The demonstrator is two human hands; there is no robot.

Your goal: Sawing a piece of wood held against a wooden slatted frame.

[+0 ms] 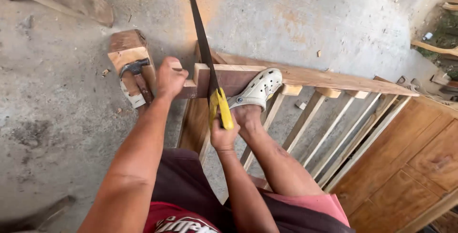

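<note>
Two bare hands work at a dark brown wooden rail (238, 78) of a slatted wooden frame (334, 118) lying on the grey concrete floor (57, 118). The right hand (223, 135) is closed tight round the yellow handle of a long dark-bladed handsaw (202, 47), whose blade stands in a notch in the rail. The left hand (169, 76) is curled over the rail's cut end, pressing on it. A foot in a cream perforated clog (257, 90) rests on the rail just right of the saw. A steel-headed claw hammer (134, 68) lies on a wooden block (125, 47) to the left.
</note>
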